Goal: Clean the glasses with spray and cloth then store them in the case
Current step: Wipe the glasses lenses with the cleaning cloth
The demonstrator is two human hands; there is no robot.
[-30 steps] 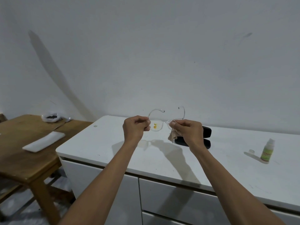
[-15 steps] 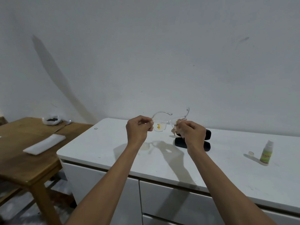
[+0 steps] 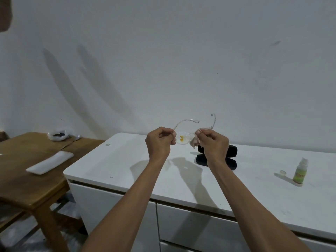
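Change: glasses (image 3: 183, 138) raised slightly since a second ago, wiping continues.
Left hand (image 3: 160, 143): pinching frame.
Right hand (image 3: 214, 145): pressing cloth (image 3: 194, 142) on lens.
Case (image 3: 231, 151): open on bench (image 3: 116, 160), waiting.

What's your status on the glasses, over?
Left hand and right hand both shut on glasses, cloth in right. Yellow smudge on lens. Case open behind, spray bottle uncapped. Nothing in the way.

White counter (image 3: 116, 160): open black case (image 3: 231, 157) lying at 12 o'clock; spray bottle (image 3: 300, 171) standing, cap (image 3: 282, 173) sitting beside, at 3 o'clock.
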